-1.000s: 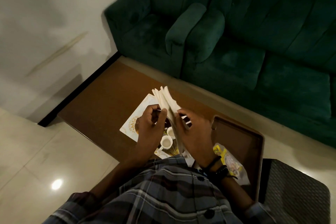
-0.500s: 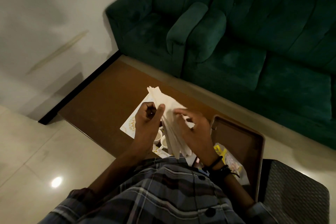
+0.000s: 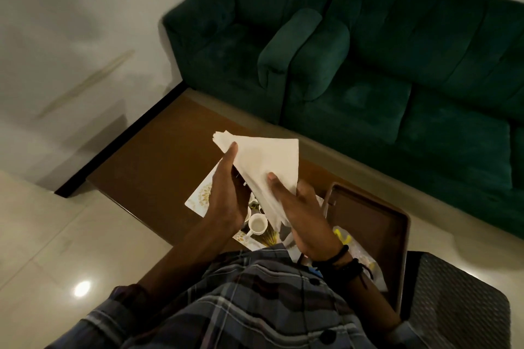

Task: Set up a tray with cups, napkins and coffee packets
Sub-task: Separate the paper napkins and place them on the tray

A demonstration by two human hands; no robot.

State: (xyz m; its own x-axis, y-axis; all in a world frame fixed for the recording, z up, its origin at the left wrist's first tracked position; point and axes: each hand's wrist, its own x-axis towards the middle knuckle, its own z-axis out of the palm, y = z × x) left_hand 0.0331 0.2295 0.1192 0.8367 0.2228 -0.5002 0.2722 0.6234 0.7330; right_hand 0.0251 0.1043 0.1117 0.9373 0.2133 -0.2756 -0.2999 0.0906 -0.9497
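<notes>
A stack of white napkins (image 3: 266, 164) is held flat and tilted above the brown table (image 3: 158, 161). My left hand (image 3: 226, 193) grips its left corner with the thumb on top. My right hand (image 3: 300, 210) holds the lower right side, thumb pressed on the top sheet. Below the hands a small white cup (image 3: 257, 224) stands on a white patterned mat (image 3: 200, 195); a second cup is mostly hidden by my left hand. The brown tray (image 3: 377, 215) lies at the right, with a clear plastic bag of yellow packets (image 3: 354, 246) on its near part.
A dark green sofa (image 3: 368, 51) runs along the far side of the table. A dark woven stool or basket (image 3: 453, 306) stands at the lower right beside the tray. Pale tiled floor (image 3: 56, 249) lies to the left.
The napkin stack went from fanned upright between my hands to lying flat and spread wider. Both hands rose slightly and shifted their grip to its edges.
</notes>
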